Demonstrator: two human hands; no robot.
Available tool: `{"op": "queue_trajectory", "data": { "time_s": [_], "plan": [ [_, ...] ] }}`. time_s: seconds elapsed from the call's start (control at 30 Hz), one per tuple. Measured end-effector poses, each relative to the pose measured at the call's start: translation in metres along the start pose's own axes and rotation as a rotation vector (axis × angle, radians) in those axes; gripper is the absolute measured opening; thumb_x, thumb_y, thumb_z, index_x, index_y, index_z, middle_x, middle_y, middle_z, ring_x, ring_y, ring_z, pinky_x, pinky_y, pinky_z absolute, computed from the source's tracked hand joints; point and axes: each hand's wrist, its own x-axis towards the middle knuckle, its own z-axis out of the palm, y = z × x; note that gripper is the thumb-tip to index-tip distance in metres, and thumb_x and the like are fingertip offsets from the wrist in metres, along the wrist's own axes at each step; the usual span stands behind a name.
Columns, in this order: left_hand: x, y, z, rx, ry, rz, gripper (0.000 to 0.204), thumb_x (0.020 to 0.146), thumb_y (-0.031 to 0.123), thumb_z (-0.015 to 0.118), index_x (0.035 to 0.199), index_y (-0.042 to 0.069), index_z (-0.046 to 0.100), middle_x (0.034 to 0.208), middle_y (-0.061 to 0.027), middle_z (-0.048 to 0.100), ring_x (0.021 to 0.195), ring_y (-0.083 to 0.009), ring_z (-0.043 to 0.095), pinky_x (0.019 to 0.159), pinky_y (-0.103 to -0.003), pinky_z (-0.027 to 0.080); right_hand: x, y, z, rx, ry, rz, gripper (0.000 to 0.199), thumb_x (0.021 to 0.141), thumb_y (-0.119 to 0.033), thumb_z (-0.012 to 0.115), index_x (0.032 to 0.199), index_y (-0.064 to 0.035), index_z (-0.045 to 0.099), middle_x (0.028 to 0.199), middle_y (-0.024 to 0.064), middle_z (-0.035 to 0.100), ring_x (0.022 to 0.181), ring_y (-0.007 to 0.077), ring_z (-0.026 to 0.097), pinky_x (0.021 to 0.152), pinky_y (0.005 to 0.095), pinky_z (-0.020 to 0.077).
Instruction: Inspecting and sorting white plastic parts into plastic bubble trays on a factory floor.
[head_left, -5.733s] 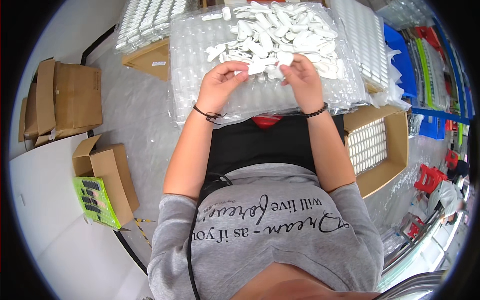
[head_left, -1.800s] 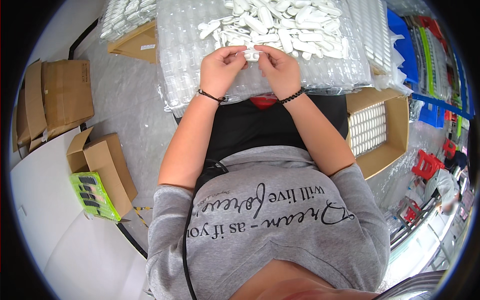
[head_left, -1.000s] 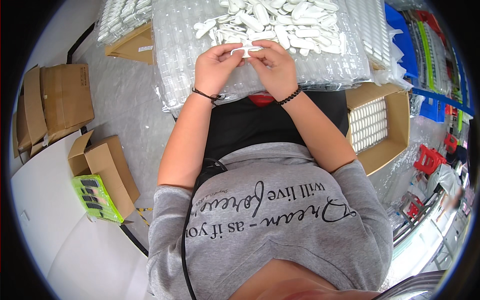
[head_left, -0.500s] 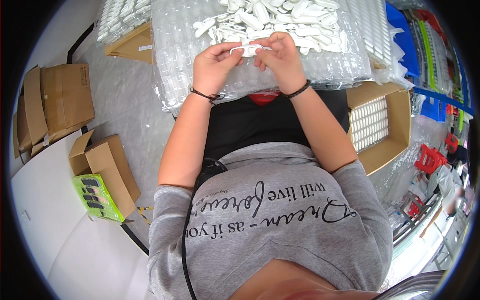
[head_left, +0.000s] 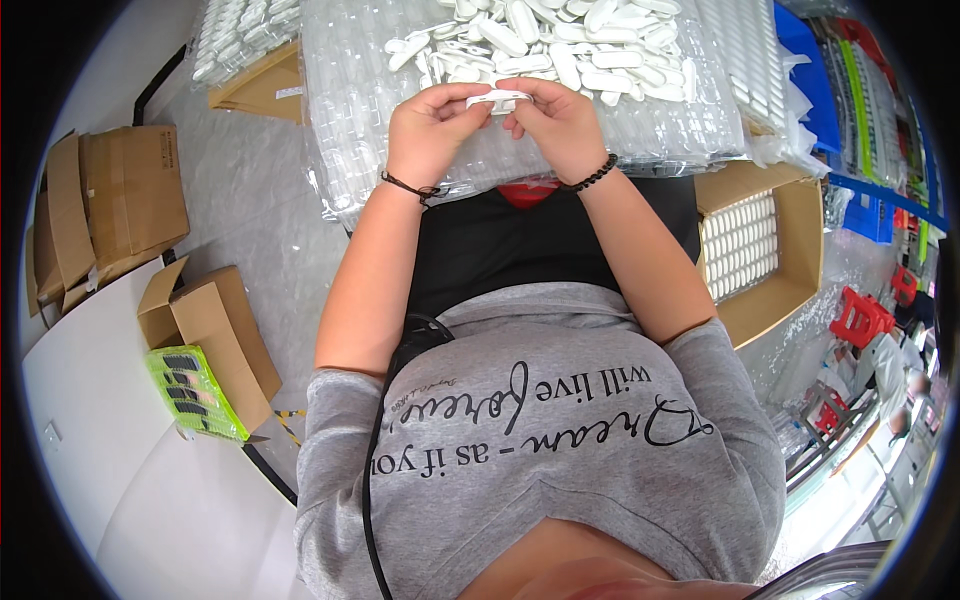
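White pile [head_left: 565, 66] beyond right hand [head_left: 562, 122], perhaps touching

Free passage lies over the left and near-right parts of the clear, bumpy plastic trays [head_left: 350, 110]. Directly beyond the bare hands [head_left: 428, 130], a heap of white oblong plastic pieces [head_left: 605, 60] obstructs low forward movement.

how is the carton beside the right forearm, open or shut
Open: rows of white pieces show uncovered inside the carton.
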Motion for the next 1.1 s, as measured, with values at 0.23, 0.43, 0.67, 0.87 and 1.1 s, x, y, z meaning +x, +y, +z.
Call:
{"op": "queue_trajectory", "data": {
  "time_s": [0.23, 0.43, 0.67, 0.87, 1.1],
  "plan": [
    [-0.001, -0.004, -0.002, -0.001, -0.021, 0.005, 0.019, 0.082, -0.002, 0.067, 0.100, 0.000, 0.068, 0.090, -0.0083, 0.070, 0.080, -0.0120, 0.067, 0.072, -0.022, 0.053, -0.002, 0.002, -0.004, -0.070, -0.038, 0.023, 0.030, 0.086, 0.002, 0.051, 0.111, -0.0008, 0.065, 0.083, 0.0038, 0.066, 0.071, 0.0077, 0.058, 0.066, 0.0210, 0.0471],
    [0.004, -0.008, -0.004, 0.029, -0.050, 0.067, 0.016, 0.081, -0.005, 0.065, 0.097, -0.001, 0.067, 0.091, -0.0084, 0.069, 0.080, -0.0122, 0.066, 0.073, -0.023, 0.053, 0.001, -0.005, -0.010, -0.174, -0.103, 0.066, 0.032, 0.086, 0.002, 0.050, 0.114, -0.0010, 0.064, 0.082, 0.0038, 0.065, 0.073, 0.0075, 0.057, 0.067, 0.0210, 0.0470],
    [0.003, 0.014, -0.010, -0.053, -0.076, -0.070, 0.028, 0.081, -0.005, 0.066, 0.109, -0.003, 0.061, 0.098, -0.0082, 0.066, 0.087, -0.0124, 0.063, 0.080, -0.024, 0.052, 0.016, -0.049, -0.010, 0.036, -0.237, 0.173, 0.028, 0.087, 0.001, 0.056, 0.113, -0.0014, 0.064, 0.079, 0.0045, 0.064, 0.071, 0.0091, 0.058, 0.064, 0.0210, 0.0474],
    [0.009, 0.000, -0.014, 0.042, -0.124, 0.016, 0.043, 0.080, 0.002, 0.070, 0.119, -0.001, 0.053, 0.112, -0.0104, 0.056, 0.100, -0.0176, 0.059, 0.086, -0.029, 0.052, 0.156, -0.073, -0.009, 0.258, 0.091, 0.026, 0.031, 0.087, 0.000, 0.060, 0.116, 0.0102, 0.055, 0.095, 0.0116, 0.065, 0.082, 0.0173, 0.066, 0.068, 0.0249, 0.0539],
    [0.010, 0.001, -0.024, 0.256, -0.118, 0.314, 0.028, 0.077, 0.000, 0.067, 0.103, 0.002, 0.059, 0.100, -0.0120, 0.058, 0.092, -0.0233, 0.060, 0.082, -0.030, 0.051, 0.348, -0.057, 0.025, -1.954, -0.116, -0.209, 0.043, 0.093, -0.039, 0.048, 0.098, -0.0020, 0.070, 0.103, 0.0144, 0.068, 0.096, 0.0306, 0.066, 0.083, 0.0413, 0.0533]
  ]
}}
